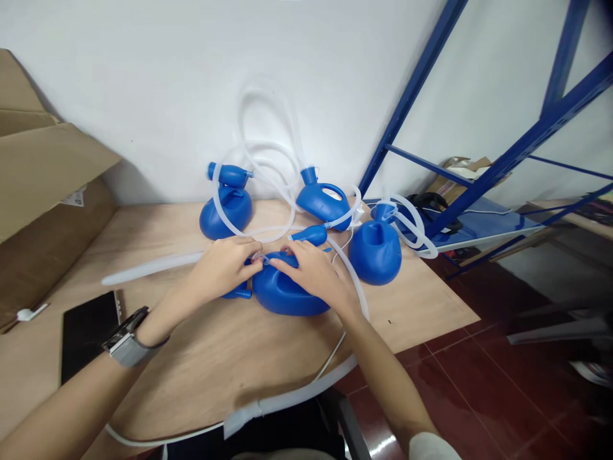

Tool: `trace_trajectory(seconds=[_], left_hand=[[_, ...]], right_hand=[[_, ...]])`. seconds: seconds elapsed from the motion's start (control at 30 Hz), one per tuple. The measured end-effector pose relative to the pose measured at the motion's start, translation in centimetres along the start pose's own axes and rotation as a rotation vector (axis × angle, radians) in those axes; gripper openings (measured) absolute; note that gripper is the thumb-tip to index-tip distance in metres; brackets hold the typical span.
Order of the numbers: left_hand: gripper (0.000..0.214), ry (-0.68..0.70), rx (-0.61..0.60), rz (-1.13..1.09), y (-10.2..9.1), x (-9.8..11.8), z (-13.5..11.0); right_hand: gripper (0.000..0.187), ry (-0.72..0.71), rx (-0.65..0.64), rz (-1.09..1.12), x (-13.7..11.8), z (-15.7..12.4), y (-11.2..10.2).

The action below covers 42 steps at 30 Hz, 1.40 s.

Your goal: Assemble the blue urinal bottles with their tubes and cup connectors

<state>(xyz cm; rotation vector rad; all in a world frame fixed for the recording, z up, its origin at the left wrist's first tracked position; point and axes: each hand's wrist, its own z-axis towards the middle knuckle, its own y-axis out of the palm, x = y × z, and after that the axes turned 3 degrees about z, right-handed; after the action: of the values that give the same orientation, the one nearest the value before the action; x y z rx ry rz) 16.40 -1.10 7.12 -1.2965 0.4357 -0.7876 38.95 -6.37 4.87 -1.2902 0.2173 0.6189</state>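
Observation:
A blue plastic bottle (287, 295) lies on its side on the wooden table (201, 358) in front of me. My left hand (224, 267) is closed in a pinch on a small clear connector (262, 257) at the bottle's top. My right hand (316, 273) rests on the bottle, its fingertips pressed together at the same connector. A clear tube (148, 268) runs out to the left from under my left hand. Another clear tube (354, 281) passes behind my right wrist.
Three more blue bottles stand behind: one far left (226, 211), one in the middle (324, 202), one right (376, 250), with looped clear tubing (268, 147). A cardboard box (43, 191) is at left, a black tablet (89, 329) near my left arm, a blue rack (483, 172) at right.

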Motion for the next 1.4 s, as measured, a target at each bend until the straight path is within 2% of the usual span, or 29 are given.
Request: trace_trajectory(seconds=[0.07,0.23,0.43,0.57,0.77,0.87,1.0,1.1,1.17,1.23,1.3,1.4], left_hand=[[0.026,-0.035,-0.005,0.016,-0.1,-0.1,-0.1],[0.025,-0.076,-0.015,-0.018,-0.2,-0.1,-0.2],[0.021,-0.142,0.034,-0.065,0.5,0.9,0.0],[0.019,-0.197,0.083,-0.08,0.8,1.5,0.2],[0.021,-0.315,0.051,-0.156,0.2,2.0,0.4],[0.01,-0.358,0.094,-0.169,0.1,2.2,0.7],[0.008,-0.306,0.092,-0.112,0.3,2.3,0.8],[0.018,-0.117,0.211,-0.056,1.0,1.7,-0.7],[0.021,0.048,0.333,0.028,1.7,0.8,-2.7],[0.018,0.164,0.383,0.118,2.4,-0.3,-5.1],[0.021,0.205,0.325,0.167,3.0,-1.5,-7.4],[0.027,0.09,0.216,0.213,4.0,-3.0,-9.5]], right_hand=[[0.034,0.023,-0.035,-0.033,-0.9,0.9,0.2],[0.053,0.109,-0.125,-0.114,-1.3,2.0,0.0],[0.045,0.117,-0.24,0.052,0.3,2.5,-0.1],[0.047,0.152,-0.23,0.033,0.6,2.5,0.0],[0.052,0.182,-0.215,-0.019,0.3,2.5,0.2],[0.046,0.182,-0.199,-0.026,0.2,2.6,0.3],[0.048,0.207,-0.189,-0.036,0.1,2.6,0.2],[0.054,0.207,-0.183,-0.041,0.0,2.6,0.0],[0.055,0.205,-0.183,-0.036,-0.1,2.5,0.1],[0.055,0.22,-0.173,-0.033,-0.2,2.5,0.3],[0.054,0.244,-0.151,-0.02,0.0,2.6,0.7],[0.046,0.197,-0.071,0.065,0.5,2.5,0.5]])
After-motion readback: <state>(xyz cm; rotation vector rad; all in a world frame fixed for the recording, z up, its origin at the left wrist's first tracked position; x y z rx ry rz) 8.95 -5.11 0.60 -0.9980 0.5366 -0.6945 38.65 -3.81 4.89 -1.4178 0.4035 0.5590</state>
